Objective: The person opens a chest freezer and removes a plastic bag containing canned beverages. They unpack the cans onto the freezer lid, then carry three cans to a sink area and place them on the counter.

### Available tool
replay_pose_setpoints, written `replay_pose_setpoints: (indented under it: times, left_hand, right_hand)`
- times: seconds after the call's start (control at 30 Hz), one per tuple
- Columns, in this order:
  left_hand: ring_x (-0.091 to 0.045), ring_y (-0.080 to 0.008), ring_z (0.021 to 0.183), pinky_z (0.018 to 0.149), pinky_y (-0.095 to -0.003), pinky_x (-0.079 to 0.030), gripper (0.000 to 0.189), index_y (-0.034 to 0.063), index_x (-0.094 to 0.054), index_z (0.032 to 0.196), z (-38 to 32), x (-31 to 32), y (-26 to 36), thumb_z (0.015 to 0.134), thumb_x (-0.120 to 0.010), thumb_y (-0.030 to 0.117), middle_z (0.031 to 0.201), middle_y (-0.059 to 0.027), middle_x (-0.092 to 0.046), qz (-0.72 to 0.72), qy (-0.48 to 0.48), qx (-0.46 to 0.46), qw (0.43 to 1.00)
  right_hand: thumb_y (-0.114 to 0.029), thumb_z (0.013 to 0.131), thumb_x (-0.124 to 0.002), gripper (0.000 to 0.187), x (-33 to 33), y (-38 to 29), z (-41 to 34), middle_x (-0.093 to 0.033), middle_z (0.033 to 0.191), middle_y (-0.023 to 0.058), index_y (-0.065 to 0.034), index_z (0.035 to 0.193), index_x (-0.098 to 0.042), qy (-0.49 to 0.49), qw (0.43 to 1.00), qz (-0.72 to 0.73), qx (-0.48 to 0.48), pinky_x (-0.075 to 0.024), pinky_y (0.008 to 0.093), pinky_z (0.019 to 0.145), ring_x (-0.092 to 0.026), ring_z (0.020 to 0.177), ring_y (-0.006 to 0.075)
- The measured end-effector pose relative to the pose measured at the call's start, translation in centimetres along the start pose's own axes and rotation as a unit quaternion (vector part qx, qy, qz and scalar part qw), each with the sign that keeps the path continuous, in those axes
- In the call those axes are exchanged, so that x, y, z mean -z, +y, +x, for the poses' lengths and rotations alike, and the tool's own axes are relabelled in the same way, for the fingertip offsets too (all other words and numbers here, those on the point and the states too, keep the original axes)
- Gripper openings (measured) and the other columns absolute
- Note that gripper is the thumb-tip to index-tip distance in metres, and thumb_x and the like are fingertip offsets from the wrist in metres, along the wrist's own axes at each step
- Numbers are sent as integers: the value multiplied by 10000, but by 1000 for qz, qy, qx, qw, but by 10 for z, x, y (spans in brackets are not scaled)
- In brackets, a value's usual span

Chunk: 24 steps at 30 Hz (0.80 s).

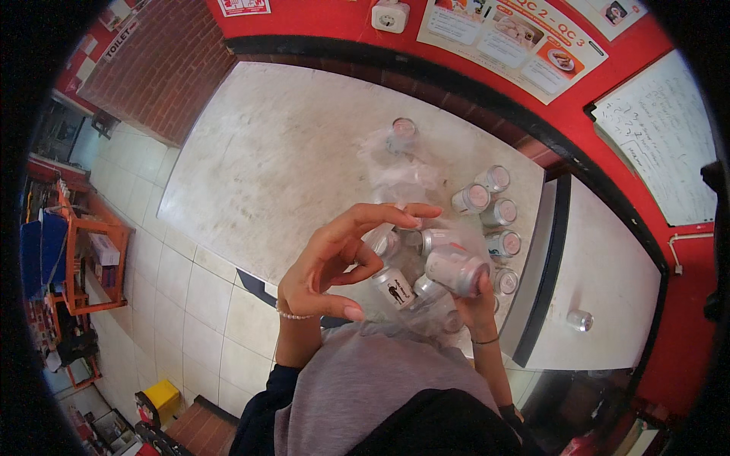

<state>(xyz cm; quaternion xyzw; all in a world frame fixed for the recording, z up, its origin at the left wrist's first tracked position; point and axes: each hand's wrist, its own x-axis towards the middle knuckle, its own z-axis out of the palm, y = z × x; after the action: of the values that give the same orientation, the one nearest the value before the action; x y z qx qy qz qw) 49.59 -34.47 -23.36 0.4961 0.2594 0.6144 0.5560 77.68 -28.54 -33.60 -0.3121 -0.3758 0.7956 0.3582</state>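
Observation:
My left hand (312, 271) is raised over the near edge of the table, thumb and fingers spread in a curve with nothing between them. In my right hand (479, 310) is a pale drink can (453, 268), tilted and gripped near one end. Under and beside it, several cans lie in a clear plastic bag, among them a white can with a dark figure (394, 289). The bag's loose film (399, 176) stretches away across the table. At its far end stands a single can (404, 135), partly blurred by the film.
Several cans, including one with a green mark (503, 244), stand along the right side of the white table (268, 148). One can (580, 320) lies on a second white surface (599, 273). A red wall (342, 23) with a socket (390, 17) rises behind.

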Motion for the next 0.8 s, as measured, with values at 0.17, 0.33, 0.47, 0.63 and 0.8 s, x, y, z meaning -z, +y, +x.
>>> replay_pose_setpoints:
  times: [0.17,0.33,0.47,0.63,0.8]
  left_hand:
    - [-385,-6,410,420,-134,-269,895,-10,-474,1336,-1,-3,6,623,-809,415,1454,-250,-423,10,3,12,1000]
    - [-394,-7,413,413,-146,-262,909,-19,-467,1341,-3,-3,4,612,-811,402,1463,-240,-413,13,7,10,1000]
    - [-398,-9,414,415,-146,-265,905,-13,-468,1342,-4,-3,5,613,-802,408,1464,-229,-417,20,2,9,1000]
    - [-406,-20,409,415,-139,-280,922,4,-471,1347,0,-4,4,610,-802,447,1463,-221,-423,24,-13,16,1000]
    - [-420,-32,404,412,-136,-289,947,9,-468,1352,-2,-3,3,599,-814,467,1465,-224,-420,37,-23,24,999]
  right_hand:
    - [-754,886,-348,928,-2,0,4,-454,1406,244,-30,1467,-322,-43,969,221,-106,-442,521,1038,-533,1217,407]
    - [-648,934,-410,811,-4,-9,11,-498,1360,240,-39,1464,-331,-20,962,233,-138,-476,515,1005,-553,1204,380]
    - [-440,942,-580,645,-6,-21,25,-545,1316,213,-17,1403,-425,23,985,-86,-150,-511,417,943,-589,1163,317]
    - [-329,816,-763,616,-20,-3,36,-570,1265,218,43,1259,-552,-96,775,-618,94,-468,407,962,-576,1137,327]
    - [-330,825,-731,583,-11,20,46,-575,1204,240,52,1218,-531,-109,734,-648,170,-444,435,964,-542,1145,382]
